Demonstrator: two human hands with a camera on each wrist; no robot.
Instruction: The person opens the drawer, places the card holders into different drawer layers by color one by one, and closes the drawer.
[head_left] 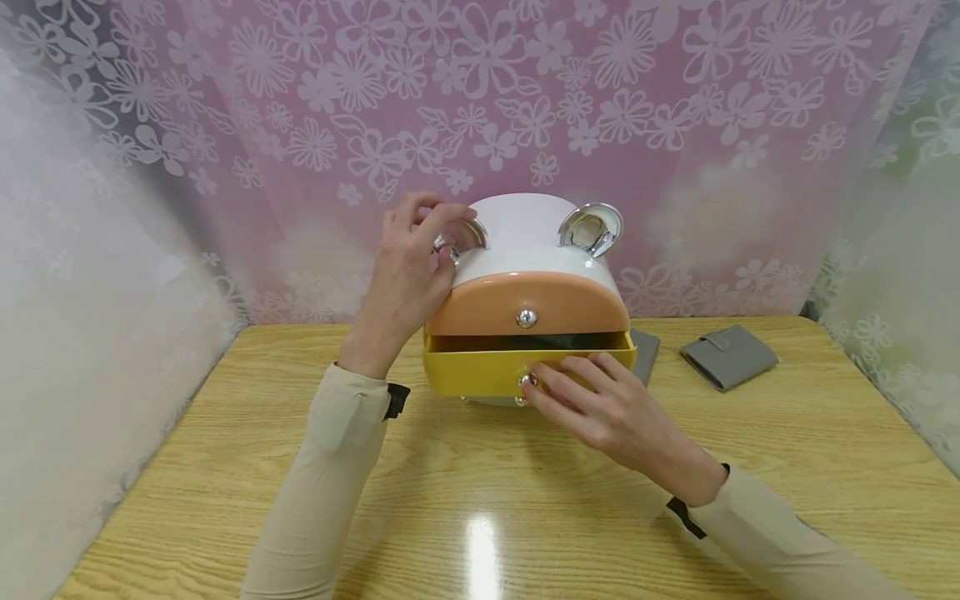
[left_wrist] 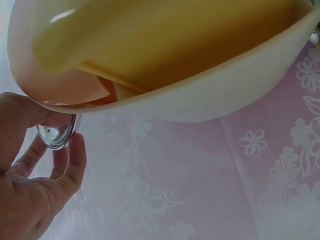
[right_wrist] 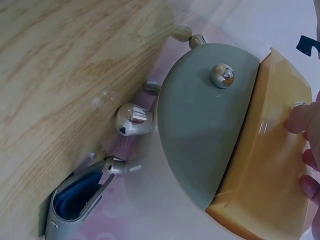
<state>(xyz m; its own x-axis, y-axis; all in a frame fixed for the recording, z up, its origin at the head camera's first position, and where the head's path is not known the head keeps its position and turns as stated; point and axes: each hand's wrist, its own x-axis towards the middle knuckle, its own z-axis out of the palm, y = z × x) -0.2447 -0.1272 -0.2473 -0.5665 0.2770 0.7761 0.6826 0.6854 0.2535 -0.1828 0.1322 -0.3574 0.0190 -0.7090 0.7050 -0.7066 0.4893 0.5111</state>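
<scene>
A white rounded box (head_left: 525,233) with two silver ears stands at the back of the wooden table (head_left: 480,500). My left hand (head_left: 408,267) grips the left silver ear (head_left: 468,233), with thumb and fingers curled round it; the left wrist view shows the ear (left_wrist: 55,135) between them. Below the orange upper drawer (head_left: 525,296), the yellow lower drawer (head_left: 472,375) stands slightly out, showing a dark gap above it. My right hand (head_left: 600,400) lies with straight fingers (right_wrist: 300,117) on the yellow drawer's front (right_wrist: 265,170), one fingertip beside its silver knob (head_left: 527,381).
A grey wallet (head_left: 729,356) lies on the table right of the box, and another grey item (head_left: 645,350) sticks out from behind the box. A pink flowered curtain hangs close behind. The box stands on small silver feet (right_wrist: 132,119).
</scene>
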